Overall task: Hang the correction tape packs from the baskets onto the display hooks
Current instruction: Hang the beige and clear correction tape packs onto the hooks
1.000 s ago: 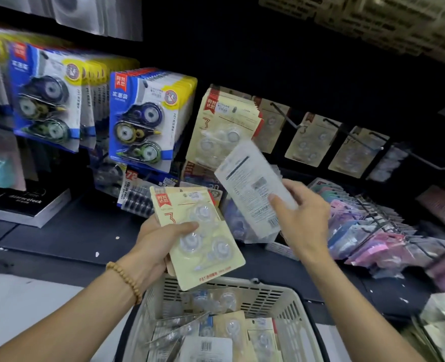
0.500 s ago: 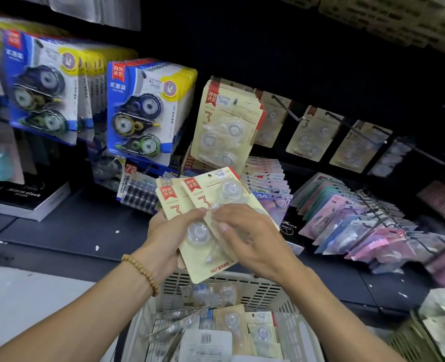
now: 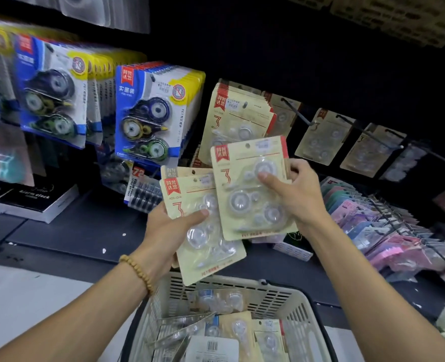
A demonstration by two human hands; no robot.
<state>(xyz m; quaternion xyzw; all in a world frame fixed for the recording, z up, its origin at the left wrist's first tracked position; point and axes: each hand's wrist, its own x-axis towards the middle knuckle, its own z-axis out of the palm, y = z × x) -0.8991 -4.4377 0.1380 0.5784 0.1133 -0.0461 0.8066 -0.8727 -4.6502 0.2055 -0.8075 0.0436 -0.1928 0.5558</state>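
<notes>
1. At far left, blue-and-yellow correction tape packs [image 3: 50, 100] hang in thick rows, with a second blue stack [image 3: 148, 116] just beside them; black boxed books [image 3: 37, 202] lie on the dark shelf [image 3: 85, 226] below.
2. Left of centre, the left hand [image 3: 169, 231], a bead bracelet [image 3: 137, 273] on its wrist, grips a small stack of cream packs [image 3: 203, 231], thumb curled over the front card and fingers behind.
3. Just right, the right hand [image 3: 299, 197] pinches a single cream pack [image 3: 250, 189], thumb on the clear blister, fingers wrapped round its right edge; this pack overlaps the left hand's stack.
4. Behind it, a full hook of matching cream packs [image 3: 237, 118] hangs; further right, display hooks [image 3: 297, 113] carry only a few packs.
5. Below, a white slotted basket [image 3: 281, 299] holds more packs.
6. At far right, pastel packs [image 3: 373, 226] fan out on low pegs.
</notes>
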